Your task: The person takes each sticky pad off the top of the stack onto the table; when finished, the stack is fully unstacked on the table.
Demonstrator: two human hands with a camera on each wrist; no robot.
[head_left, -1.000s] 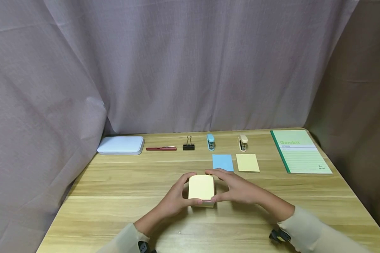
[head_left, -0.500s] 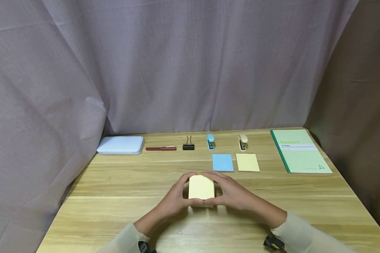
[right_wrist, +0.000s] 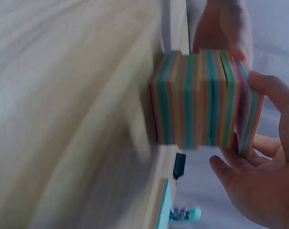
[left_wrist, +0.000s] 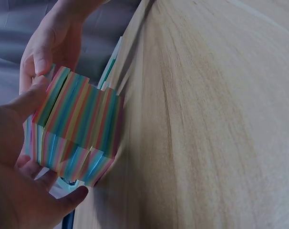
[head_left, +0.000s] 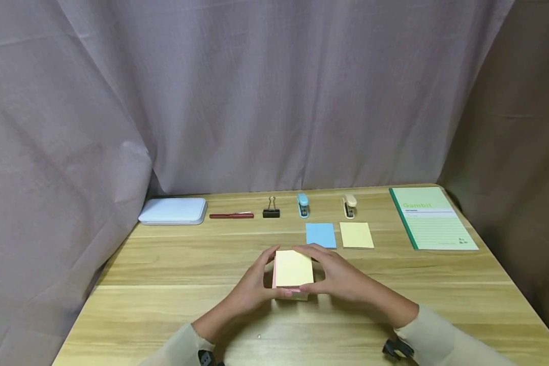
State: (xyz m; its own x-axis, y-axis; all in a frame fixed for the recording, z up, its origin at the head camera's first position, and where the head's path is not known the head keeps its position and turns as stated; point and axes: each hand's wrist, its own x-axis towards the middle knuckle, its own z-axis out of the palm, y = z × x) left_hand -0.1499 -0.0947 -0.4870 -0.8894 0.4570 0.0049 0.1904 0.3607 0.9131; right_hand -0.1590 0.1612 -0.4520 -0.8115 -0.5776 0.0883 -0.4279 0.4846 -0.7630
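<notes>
A tall stack of multicoloured sticky note pads (right_wrist: 197,105) stands on the table in front of me. My left hand (head_left: 253,287) holds its upper part, thumb at the near side and fingers at the far side. My right hand (head_left: 343,274) pinches the yellow-topped sticky note pad (head_left: 294,268) between thumb and fingers. That pad sits tilted over the stack, with a wedge of gap under it in the right wrist view. Pink shows below its left edge. In the left wrist view the striped sides of the stack (left_wrist: 77,124) are uneven, with some pads jutting out.
Behind the hands lie a blue note pad (head_left: 321,235) and a yellow note pad (head_left: 357,235). Along the back are a white case (head_left: 173,211), red pen (head_left: 231,216), black binder clip (head_left: 271,213), blue stapler (head_left: 303,206), cream stapler (head_left: 349,206) and green notebook (head_left: 432,218).
My right hand has closed in on the top pad, then shifted it slightly up and right, uncovering a pink edge beneath. The left hand has stayed at the stack.
</notes>
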